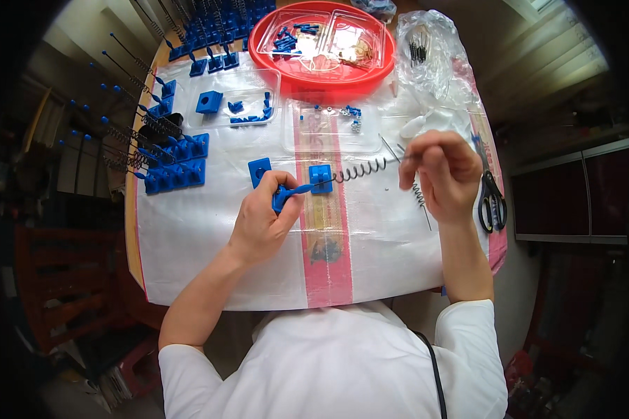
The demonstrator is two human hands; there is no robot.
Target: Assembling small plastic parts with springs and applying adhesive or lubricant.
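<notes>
My left hand [258, 220] is closed round a small blue plastic piece [281, 198] with a pointed blue tip. From that tip a coiled spring wire [360, 170] runs up to the right. The fingers of my right hand [444, 174], slightly blurred, are pinched together at the wire's far end. A blue square base [321, 184] lies on the table under the wire, just right of my left hand. Another blue square piece [260, 167] with a round hole sits behind that hand. Beside my right hand, a second coiled wire [418, 195] lies partly hidden.
Finished-looking blue bases with upright springs [175, 167] stand at the left. Clear plastic trays [286, 136] of small blue parts lie ahead, with a red basin [328, 78] behind them. Black-handled scissors [493, 202] and a plastic bag of springs [437, 70] are at the right.
</notes>
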